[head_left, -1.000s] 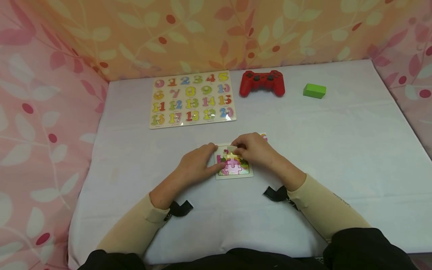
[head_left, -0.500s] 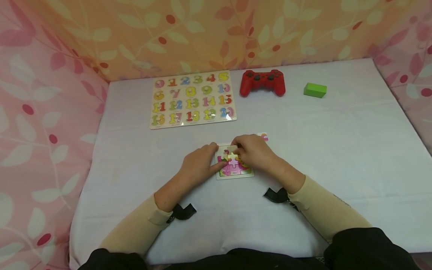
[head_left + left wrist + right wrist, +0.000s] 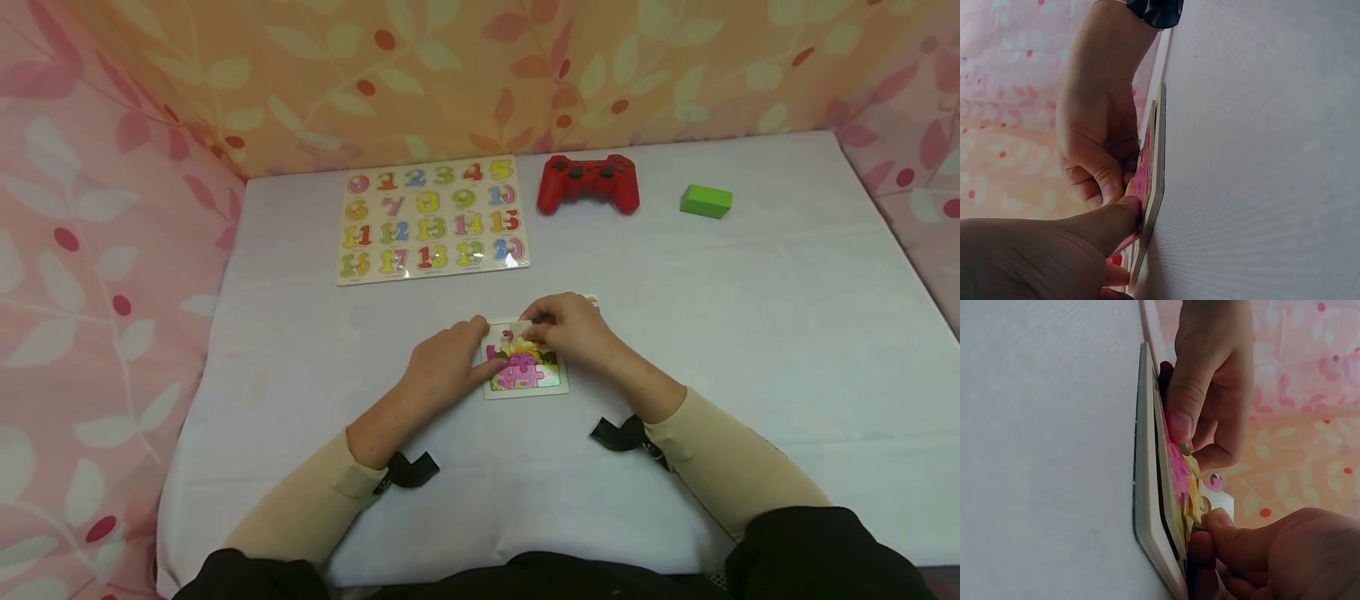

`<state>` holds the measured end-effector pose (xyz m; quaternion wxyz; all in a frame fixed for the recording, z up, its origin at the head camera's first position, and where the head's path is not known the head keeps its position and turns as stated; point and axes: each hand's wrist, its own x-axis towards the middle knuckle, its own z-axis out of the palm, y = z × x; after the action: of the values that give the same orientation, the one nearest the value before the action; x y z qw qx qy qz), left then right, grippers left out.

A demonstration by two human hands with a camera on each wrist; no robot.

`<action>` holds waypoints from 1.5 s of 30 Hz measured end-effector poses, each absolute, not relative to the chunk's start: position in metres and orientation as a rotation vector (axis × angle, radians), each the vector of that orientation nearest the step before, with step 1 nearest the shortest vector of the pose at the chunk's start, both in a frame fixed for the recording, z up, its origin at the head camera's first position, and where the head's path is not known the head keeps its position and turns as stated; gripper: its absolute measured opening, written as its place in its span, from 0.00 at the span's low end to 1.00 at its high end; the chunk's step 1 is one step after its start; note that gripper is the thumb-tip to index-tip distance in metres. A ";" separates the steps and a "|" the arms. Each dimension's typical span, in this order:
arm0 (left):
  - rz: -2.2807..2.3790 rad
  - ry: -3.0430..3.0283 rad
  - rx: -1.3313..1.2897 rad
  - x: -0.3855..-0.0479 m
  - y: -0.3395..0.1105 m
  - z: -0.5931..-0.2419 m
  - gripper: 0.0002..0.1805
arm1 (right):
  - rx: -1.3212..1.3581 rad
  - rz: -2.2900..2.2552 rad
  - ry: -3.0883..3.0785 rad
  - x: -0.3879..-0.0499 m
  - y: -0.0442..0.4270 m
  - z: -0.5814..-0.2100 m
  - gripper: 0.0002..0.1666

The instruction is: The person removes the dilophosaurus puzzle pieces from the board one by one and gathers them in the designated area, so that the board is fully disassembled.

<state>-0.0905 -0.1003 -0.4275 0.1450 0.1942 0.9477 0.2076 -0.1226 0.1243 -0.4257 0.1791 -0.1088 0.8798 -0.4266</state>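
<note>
A person's two bare hands work over a small square jigsaw puzzle (image 3: 525,379) in a pale frame, lying near the middle of a white-covered surface (image 3: 750,350). The puzzle shows a pink picture with touches of green and yellow. The left hand (image 3: 442,362) holds it from the left side: the thumb presses on the picture while the forefinger reaches the far left corner. The right hand (image 3: 573,329) comes in from the right, its thumb and forefinger pinching a puzzle piece (image 3: 1225,503) over the far part of the puzzle; in the right wrist view this piece is whitish with a pink print and stands tilted, its lower edge hidden at the fingertips. A loose piece (image 3: 593,302) peeks out just beyond the right hand, partly covered by it. Farther back on the surface lie, from left to right, a number board (image 3: 432,221) with colourful figures from 0 to 20, a red game controller (image 3: 588,185) and a green block (image 3: 706,202). Both forearms wear beige sleeves (image 3: 307,508), with black straps at the wrists. Leaf-patterned fabric (image 3: 480,75), orange behind and pink at the sides, surrounds the surface.
</note>
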 end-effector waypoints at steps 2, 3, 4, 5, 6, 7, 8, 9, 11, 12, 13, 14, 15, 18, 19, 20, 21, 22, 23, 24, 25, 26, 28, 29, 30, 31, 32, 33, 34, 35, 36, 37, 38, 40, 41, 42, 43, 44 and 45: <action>0.598 2.725 0.556 -0.091 -0.100 -0.428 0.26 | -0.273 -1.223 2.450 -0.124 0.125 -0.427 0.08; 0.600 2.723 0.554 -0.091 -0.100 -0.428 0.26 | -0.257 -1.231 2.431 -0.124 0.124 -0.426 0.09; 0.601 2.720 0.552 -0.091 -0.100 -0.428 0.26 | -0.248 -1.240 2.413 -0.124 0.124 -0.426 0.09; 0.604 2.719 0.551 -0.091 -0.100 -0.427 0.26 | -0.245 -1.245 2.401 -0.125 0.125 -0.426 0.09; 0.606 2.719 0.550 -0.090 -0.100 -0.427 0.26 | -0.258 -1.247 2.394 -0.125 0.125 -0.426 0.09; 0.606 2.721 0.548 -0.090 -0.100 -0.427 0.26 | -0.299 -1.240 2.399 -0.126 0.126 -0.426 0.08; 0.608 2.722 0.547 -0.090 -0.100 -0.427 0.26 | -0.355 -1.229 2.407 -0.126 0.128 -0.426 0.06; 0.611 2.725 0.547 -0.089 -0.100 -0.427 0.26 | -0.437 -1.215 2.419 -0.126 0.129 -0.425 0.04; 0.617 2.729 0.550 -0.089 -0.101 -0.426 0.26 | -0.655 -1.150 2.462 -0.126 0.133 -0.425 0.05; 0.618 2.731 0.553 -0.089 -0.101 -0.427 0.26 | -0.780 -1.110 2.485 -0.126 0.135 -0.424 0.07; 0.620 2.735 0.558 -0.089 -0.101 -0.427 0.26 | -0.904 -1.065 2.513 -0.125 0.136 -0.424 0.09; 0.624 2.736 0.562 -0.089 -0.100 -0.427 0.26 | -1.010 -1.019 2.538 -0.124 0.137 -0.423 0.11; 0.629 2.736 0.563 -0.089 -0.100 -0.427 0.26 | -1.110 -0.968 2.570 -0.122 0.137 -0.422 0.12; 0.634 2.740 0.564 -0.089 -0.100 -0.428 0.25 | -1.298 -0.825 2.662 -0.117 0.133 -0.420 0.13; 0.636 2.741 0.561 -0.089 -0.100 -0.427 0.25 | -1.326 -0.793 2.684 -0.116 0.132 -0.420 0.12; 0.637 2.741 0.559 -0.089 -0.100 -0.427 0.25 | -1.338 -0.766 2.700 -0.115 0.131 -0.420 0.12; 0.638 2.741 0.557 -0.089 -0.100 -0.427 0.25 | -1.334 -0.751 2.710 -0.114 0.130 -0.420 0.12; 0.640 2.740 0.556 -0.090 -0.100 -0.427 0.25 | -1.313 -0.748 2.715 -0.114 0.130 -0.420 0.12; 0.642 2.740 0.557 -0.090 -0.100 -0.426 0.25 | -1.281 -0.751 2.721 -0.114 0.130 -0.419 0.11; 0.643 2.739 0.556 -0.090 -0.100 -0.426 0.25 | -1.248 -0.756 2.726 -0.113 0.130 -0.419 0.09; 0.644 2.737 0.556 -0.090 -0.100 -0.426 0.25 | -1.211 -0.763 2.730 -0.113 0.130 -0.419 0.08; 0.643 2.736 0.556 -0.090 -0.100 -0.426 0.26 | -1.173 -0.766 2.733 -0.113 0.130 -0.418 0.07; 0.640 2.734 0.553 -0.091 -0.100 -0.426 0.26 | -1.099 -0.772 2.732 -0.113 0.129 -0.418 0.08; 0.636 2.733 0.552 -0.091 -0.100 -0.425 0.26 | -1.064 -0.768 2.729 -0.113 0.129 -0.418 0.10; 0.632 2.732 0.549 -0.091 -0.100 -0.426 0.27 | -1.024 -0.766 2.721 -0.114 0.128 -0.418 0.11; 0.629 2.732 0.547 -0.091 -0.100 -0.426 0.27 | -0.984 -0.769 2.710 -0.114 0.127 -0.418 0.12; 0.628 2.732 0.547 -0.091 -0.100 -0.426 0.27 | -0.947 -0.772 2.700 -0.115 0.127 -0.419 0.12; 0.627 2.732 0.547 -0.091 -0.100 -0.426 0.27 | -0.912 -0.778 2.692 -0.116 0.126 -0.419 0.12; 0.628 2.731 0.546 -0.091 -0.100 -0.426 0.27 | -0.881 -0.782 2.687 -0.116 0.125 -0.420 0.12; 0.628 2.732 0.548 -0.091 -0.100 -0.426 0.27 | -0.851 -0.791 2.682 -0.117 0.125 -0.421 0.12; 0.628 2.735 0.552 -0.091 -0.100 -0.427 0.26 | -0.826 -0.807 2.679 -0.117 0.124 -0.421 0.12; 0.628 2.738 0.556 -0.090 -0.101 -0.427 0.26 | -0.807 -0.822 2.677 -0.118 0.124 -0.422 0.12; 0.626 2.740 0.561 -0.090 -0.101 -0.427 0.26 | -0.784 -0.840 2.673 -0.118 0.123 -0.422 0.12; 0.621 2.742 0.566 -0.090 -0.101 -0.428 0.26 | -0.710 -0.900 2.650 -0.119 0.123 -0.423 0.12; 0.617 2.744 0.569 -0.090 -0.101 -0.428 0.26 | -0.662 -0.944 2.628 -0.120 0.123 -0.423 0.12; 0.617 2.743 0.568 -0.090 -0.101 -0.428 0.26 | -0.611 -0.985 2.608 -0.121 0.123 -0.423 0.13; 0.614 2.743 0.570 -0.090 -0.101 -0.428 0.26 | -0.564 -1.021 2.587 -0.122 0.124 -0.423 0.13; 0.612 2.742 0.573 -0.090 -0.101 -0.428 0.26 | -0.522 -1.050 2.569 -0.123 0.125 -0.423 0.13; 0.617 2.739 0.574 -0.090 -0.101 -0.428 0.26 | -0.485 -1.075 2.551 -0.124 0.126 -0.423 0.13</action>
<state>-0.0904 -0.1012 -0.4284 0.1376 0.1985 0.9467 0.2132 -0.1244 0.1258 -0.4230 0.1647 -0.1701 0.8953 -0.3772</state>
